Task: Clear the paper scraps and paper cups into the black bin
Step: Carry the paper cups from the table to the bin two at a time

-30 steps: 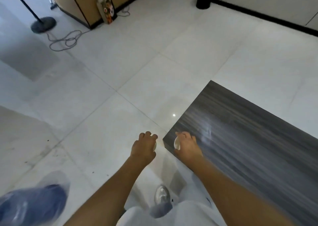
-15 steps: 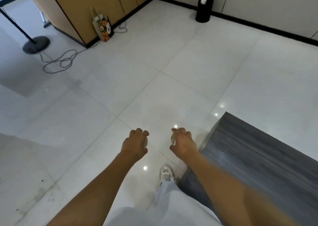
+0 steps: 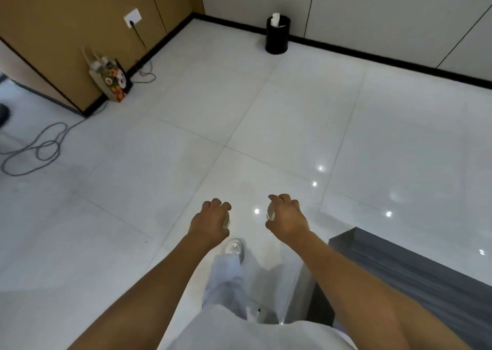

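Note:
The black bin (image 3: 277, 36) stands on the floor against the far wall, with white paper sticking out of its top. My left hand (image 3: 210, 221) is held out low in front of me, fingers curled round a white paper cup (image 3: 226, 220) of which only an edge shows. My right hand (image 3: 286, 216) is beside it, gripping another white paper cup (image 3: 270, 212) whose rim peeks out on the thumb side. Both hands are far from the bin, over the white tiled floor.
The dark wood table (image 3: 415, 277) has its corner at my lower right. A printed paper bag (image 3: 113, 82) leans on the brown cabinet at the left, with a grey cable (image 3: 40, 147) looped on the floor. My foot (image 3: 234, 248) is below my hands.
I have walked away from the table toward the far wall; the table has slid to the lower right and the bin looks nearer. Both hands keep their cups.

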`<state>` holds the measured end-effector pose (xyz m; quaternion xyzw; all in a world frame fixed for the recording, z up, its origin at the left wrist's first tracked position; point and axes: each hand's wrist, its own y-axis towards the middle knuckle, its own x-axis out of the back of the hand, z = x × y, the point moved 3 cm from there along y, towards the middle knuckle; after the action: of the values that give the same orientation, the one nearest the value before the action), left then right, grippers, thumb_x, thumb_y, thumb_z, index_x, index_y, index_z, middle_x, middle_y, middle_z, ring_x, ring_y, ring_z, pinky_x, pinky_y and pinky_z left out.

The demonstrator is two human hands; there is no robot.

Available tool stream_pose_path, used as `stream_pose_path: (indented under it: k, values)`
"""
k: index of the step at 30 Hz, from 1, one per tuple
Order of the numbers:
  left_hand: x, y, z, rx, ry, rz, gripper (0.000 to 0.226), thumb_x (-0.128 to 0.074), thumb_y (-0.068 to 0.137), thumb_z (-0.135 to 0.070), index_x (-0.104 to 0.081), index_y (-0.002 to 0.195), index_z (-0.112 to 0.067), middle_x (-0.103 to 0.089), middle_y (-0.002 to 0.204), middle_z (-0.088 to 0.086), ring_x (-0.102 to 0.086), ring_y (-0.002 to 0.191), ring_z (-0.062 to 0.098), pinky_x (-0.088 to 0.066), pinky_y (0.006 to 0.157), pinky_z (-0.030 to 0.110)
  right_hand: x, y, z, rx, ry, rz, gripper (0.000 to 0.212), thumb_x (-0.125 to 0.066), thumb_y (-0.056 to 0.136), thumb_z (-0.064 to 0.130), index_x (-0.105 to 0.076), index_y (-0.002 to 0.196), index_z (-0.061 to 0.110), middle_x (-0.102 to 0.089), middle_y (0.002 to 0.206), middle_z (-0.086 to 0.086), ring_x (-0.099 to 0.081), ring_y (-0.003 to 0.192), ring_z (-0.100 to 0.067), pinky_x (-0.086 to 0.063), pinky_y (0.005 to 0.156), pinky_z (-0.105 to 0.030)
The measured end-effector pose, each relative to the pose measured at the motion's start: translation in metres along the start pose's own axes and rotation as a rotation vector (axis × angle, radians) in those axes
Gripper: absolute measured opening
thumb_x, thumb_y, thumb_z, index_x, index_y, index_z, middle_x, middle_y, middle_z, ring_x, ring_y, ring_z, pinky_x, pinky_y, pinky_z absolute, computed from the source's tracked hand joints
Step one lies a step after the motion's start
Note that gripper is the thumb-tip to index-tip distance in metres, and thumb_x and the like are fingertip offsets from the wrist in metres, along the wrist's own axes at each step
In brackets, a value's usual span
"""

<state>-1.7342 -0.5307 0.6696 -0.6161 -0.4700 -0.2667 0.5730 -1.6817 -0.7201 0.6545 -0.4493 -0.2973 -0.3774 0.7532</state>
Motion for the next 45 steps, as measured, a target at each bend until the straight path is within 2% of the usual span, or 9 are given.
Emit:
stream_pose_path:
  k: [6, 10, 17, 21, 29, 34, 45]
  values:
    - [0.084, 0.124, 0.037, -0.057, 0.023, -0.018, 0.053, -0.064, 0.083, -0.021, -0.044, 0.132, -0.022, -0.041, 0.134, 0.0, -0.035, 0.126, 0.021, -0.044, 0.083, 0.034, 0.06, 0.119, 0.052, -0.054, 0.033, -0.078, 0.067, -0.062, 0.086, 0.02, -0.031, 0.145, 0.022, -0.034, 0.141, -0.002, -0.033, 0.127, -0.026, -0.051, 0.088, -0.04]
    - [0.137, 0.2, 0.042, -0.095, 0.045, -0.039, 0.048, -0.064, 0.083, -0.018, -0.047, 0.128, -0.022, -0.043, 0.132, 0.0, -0.036, 0.124, 0.021, -0.041, 0.076, 0.031, 0.101, 0.182, 0.07, -0.085, 0.059, -0.109, 0.068, -0.062, 0.086, 0.021, -0.03, 0.146, 0.022, -0.033, 0.143, -0.001, -0.033, 0.128, -0.026, -0.051, 0.087, -0.039]
    - [0.194, 0.348, 0.018, -0.166, 0.067, 0.0, 0.048, -0.065, 0.081, -0.017, -0.049, 0.126, -0.021, -0.044, 0.13, -0.001, -0.036, 0.124, 0.02, -0.044, 0.077, 0.032, 0.174, 0.312, 0.056, -0.146, 0.071, -0.118, 0.07, -0.063, 0.085, 0.02, -0.031, 0.147, 0.022, -0.033, 0.145, -0.003, -0.034, 0.129, -0.027, -0.05, 0.091, -0.039]
    - [0.241, 0.452, -0.012, -0.188, 0.061, -0.03, 0.05, -0.065, 0.082, -0.016, -0.047, 0.128, -0.022, -0.043, 0.131, -0.001, -0.036, 0.125, 0.02, -0.044, 0.078, 0.031, 0.237, 0.407, 0.039, -0.133, 0.074, -0.166, 0.069, -0.063, 0.085, 0.021, -0.032, 0.147, 0.022, -0.033, 0.145, -0.003, -0.034, 0.129, -0.027, -0.05, 0.087, -0.038]
    - [0.325, 0.621, -0.066, -0.199, 0.1, 0.024, 0.053, -0.062, 0.085, -0.018, -0.042, 0.134, -0.021, -0.041, 0.135, 0.0, -0.035, 0.127, 0.021, -0.048, 0.085, 0.034, 0.356, 0.567, 0.01, -0.156, 0.076, -0.166, 0.065, -0.063, 0.086, 0.021, -0.035, 0.145, 0.022, -0.033, 0.146, -0.003, -0.032, 0.131, -0.027, -0.051, 0.087, -0.037]
    - [0.371, 0.722, -0.074, -0.179, 0.111, 0.062, 0.056, -0.064, 0.086, -0.022, -0.04, 0.137, -0.021, -0.039, 0.138, 0.001, -0.033, 0.129, 0.022, -0.048, 0.088, 0.035, 0.399, 0.665, 0.009, -0.161, 0.091, -0.109, 0.064, -0.063, 0.086, 0.021, -0.036, 0.144, 0.022, -0.032, 0.146, -0.003, -0.032, 0.132, -0.027, -0.049, 0.087, -0.037]
    - [0.506, 0.975, -0.083, -0.222, 0.144, 0.085, 0.059, -0.063, 0.087, -0.022, -0.038, 0.14, -0.021, -0.037, 0.14, 0.002, -0.032, 0.131, 0.023, -0.046, 0.089, 0.035, 0.526, 0.901, 0.018, -0.224, 0.121, -0.195, 0.07, -0.064, 0.083, 0.021, -0.034, 0.146, 0.022, -0.036, 0.143, -0.003, -0.035, 0.128, -0.027, -0.048, 0.086, -0.035]
